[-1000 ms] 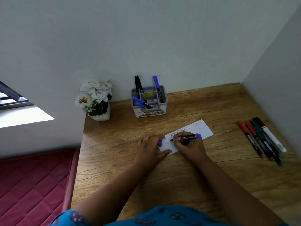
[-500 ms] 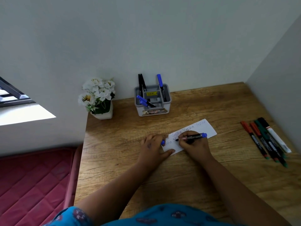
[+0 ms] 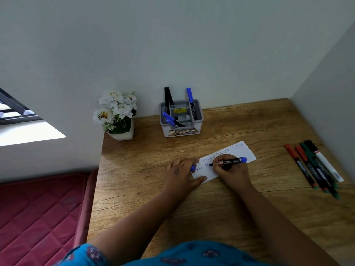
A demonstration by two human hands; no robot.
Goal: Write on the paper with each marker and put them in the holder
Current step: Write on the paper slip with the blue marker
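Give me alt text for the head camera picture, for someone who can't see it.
A right hand writes on a strip of paper with a blue marker while the left hand pins the paper to a wooden desk. A marker holder stands behind; more markers lie right.

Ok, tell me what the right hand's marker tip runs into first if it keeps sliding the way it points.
The marker in the right hand points left across the paper, so it would probably first meet the left hand, near the blue cap it holds.

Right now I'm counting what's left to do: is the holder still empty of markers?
No, the holder already has several markers in it, black and blue ones standing in its compartments.
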